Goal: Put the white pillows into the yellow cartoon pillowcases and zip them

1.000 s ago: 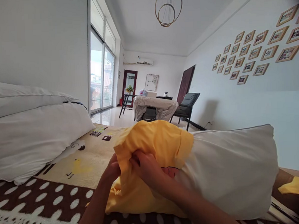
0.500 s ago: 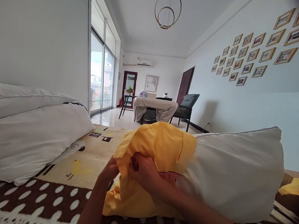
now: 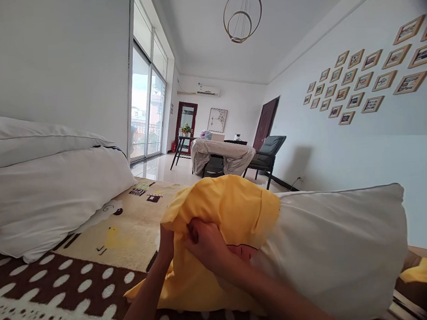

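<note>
A yellow pillowcase (image 3: 233, 197), with part of a pink print showing, is bunched over the left end of a white pillow (image 3: 339, 239). The pillow's right part is bare. My right hand (image 3: 206, 239) is closed on a fold of the yellow cloth, its fingers curled into a pinch. My left hand (image 3: 166, 239) reaches up under the pillowcase's left edge. Cloth covers its fingers, so their grip is hidden. A loose yellow corner hangs down beside my left forearm.
Two white pillows (image 3: 57, 192) are stacked on the left. Beneath lies a brown and cream patterned blanket (image 3: 127, 231). More yellow cloth (image 3: 425, 270) lies at far right. Beyond stand a covered table (image 3: 222, 147) and a dark chair (image 3: 268, 154).
My left hand has slid slightly right and farther under the cloth edge. The lower yellow corner now spreads farther left. My right hand stays in the same grip.
</note>
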Available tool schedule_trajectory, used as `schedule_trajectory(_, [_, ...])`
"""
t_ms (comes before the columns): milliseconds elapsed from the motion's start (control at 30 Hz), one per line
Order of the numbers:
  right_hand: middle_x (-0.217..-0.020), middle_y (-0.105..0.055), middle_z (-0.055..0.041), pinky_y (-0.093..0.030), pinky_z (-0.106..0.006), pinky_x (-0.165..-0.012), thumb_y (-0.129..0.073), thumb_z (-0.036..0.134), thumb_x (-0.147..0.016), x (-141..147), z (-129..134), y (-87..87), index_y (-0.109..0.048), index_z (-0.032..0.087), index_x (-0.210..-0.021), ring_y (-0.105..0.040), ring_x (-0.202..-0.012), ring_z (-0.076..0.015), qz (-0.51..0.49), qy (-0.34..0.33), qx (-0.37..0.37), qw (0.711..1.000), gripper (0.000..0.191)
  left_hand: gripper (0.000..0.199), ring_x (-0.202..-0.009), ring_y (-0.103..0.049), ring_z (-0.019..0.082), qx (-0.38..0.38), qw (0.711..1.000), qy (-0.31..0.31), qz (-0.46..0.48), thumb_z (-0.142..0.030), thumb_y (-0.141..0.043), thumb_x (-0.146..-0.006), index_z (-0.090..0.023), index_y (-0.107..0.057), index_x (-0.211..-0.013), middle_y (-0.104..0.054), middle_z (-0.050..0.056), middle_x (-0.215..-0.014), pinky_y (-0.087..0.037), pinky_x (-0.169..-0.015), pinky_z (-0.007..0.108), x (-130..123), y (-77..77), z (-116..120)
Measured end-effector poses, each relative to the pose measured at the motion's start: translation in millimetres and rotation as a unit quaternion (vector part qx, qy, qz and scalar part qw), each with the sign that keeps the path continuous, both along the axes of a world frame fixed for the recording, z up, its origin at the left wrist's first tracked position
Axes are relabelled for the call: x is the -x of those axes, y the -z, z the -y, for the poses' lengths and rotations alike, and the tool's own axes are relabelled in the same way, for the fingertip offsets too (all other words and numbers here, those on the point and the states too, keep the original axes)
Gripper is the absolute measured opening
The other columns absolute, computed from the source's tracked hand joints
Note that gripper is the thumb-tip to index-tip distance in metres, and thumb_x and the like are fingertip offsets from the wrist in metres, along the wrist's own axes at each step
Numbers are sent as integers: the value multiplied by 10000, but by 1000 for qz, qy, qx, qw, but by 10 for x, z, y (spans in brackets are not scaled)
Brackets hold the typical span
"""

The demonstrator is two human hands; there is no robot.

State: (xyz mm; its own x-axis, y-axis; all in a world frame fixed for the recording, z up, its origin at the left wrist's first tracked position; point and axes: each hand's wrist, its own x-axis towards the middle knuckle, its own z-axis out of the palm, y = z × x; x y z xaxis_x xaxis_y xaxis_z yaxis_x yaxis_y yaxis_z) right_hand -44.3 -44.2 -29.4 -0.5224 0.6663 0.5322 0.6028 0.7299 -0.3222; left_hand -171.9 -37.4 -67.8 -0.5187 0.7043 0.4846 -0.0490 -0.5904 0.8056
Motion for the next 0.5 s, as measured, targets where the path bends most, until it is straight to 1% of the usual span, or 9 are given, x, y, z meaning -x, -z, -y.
schedule_trajectory(67, [-604,-602,9,-260,-214,-511,-557,129,-703,-7,-8,-3,-580,178,-719,-483,-521,-111,-7,-3,0,1000,57,235,-487,-348,110,6,1000,-10,12,-315,-612,-564,-205,-438,-452,-410,-44,-461,-326,-449,243,-79,-4,12])
schedule_trajectory(133, [-587,-582,18,-255,-212,-504,-556,130,-703,-19,-12,-11,-569,182,-702,-464,-509,-106,-14,-2,-2,1000,54,214,-502,-366,114,10,1000,-11,17,-323,-620,-571,-199,-471,-479,-437,-39,-486,-334,-463,244,-109,-34,29])
schedule_trajectory(167, [-583,-575,22,-254,-211,-499,-554,135,-708,-25,-13,-19,-563,185,-692,-453,-501,-102,-17,-2,-1,1000,53,195,-514,-388,118,14,1000,1,16,-318,-635,-568,-193,-502,-498,-461,-34,-501,-347,-475,243,-98,-57,38])
schedule_trajectory(267, [-576,-556,30,-257,-206,-489,-545,148,-725,-36,-15,-53,-548,191,-669,-429,-486,-95,-30,1,4,1000,70,171,-531,-442,130,31,996,77,22,-316,-650,-564,-176,-563,-518,-503,-22,-502,-385,-505,247,43,-123,83])
schedule_trajectory(333, [-562,-540,36,-256,-204,-484,-544,155,-730,-37,-22,-74,-540,193,-661,-420,-481,-93,-43,5,4,999,79,166,-549,-499,157,42,987,155,18,-324,-654,-547,-167,-604,-531,-535,-3,-499,-429,-539,270,192,-147,139])
schedule_trajectory(367, [-555,-532,38,-255,-204,-483,-545,162,-735,-37,-28,-81,-537,193,-660,-416,-479,-93,-50,5,2,999,82,165,-588,-543,181,42,980,197,8,-320,-666,-539,-162,-643,-578,-577,13,-533,-458,-579,291,263,-155,173])
schedule_trajectory(433, [-551,-524,40,-253,-205,-479,-545,183,-753,-36,-44,-80,-533,194,-665,-409,-474,-91,-59,2,0,998,90,247,-726,-617,240,49,960,273,-39,-293,-713,-548,-154,-713,-752,-671,57,-681,-497,-688,337,359,-169,237])
schedule_trajectory(467, [-554,-526,39,-254,-206,-478,-544,195,-765,-36,-52,-73,-532,193,-669,-409,-473,-91,-59,-3,0,998,98,295,-800,-633,260,55,952,295,-66,-280,-732,-573,-156,-724,-840,-698,73,-763,-501,-743,355,376,-180,259])
schedule_trajectory(500, [-559,-532,36,-255,-207,-478,-540,205,-779,-38,-59,-64,-532,192,-673,-413,-475,-92,-56,-8,0,998,107,317,-859,-637,272,60,949,296,-90,-278,-739,-611,-160,-725,-904,-711,82,-828,-499,-789,368,371,-194,271])
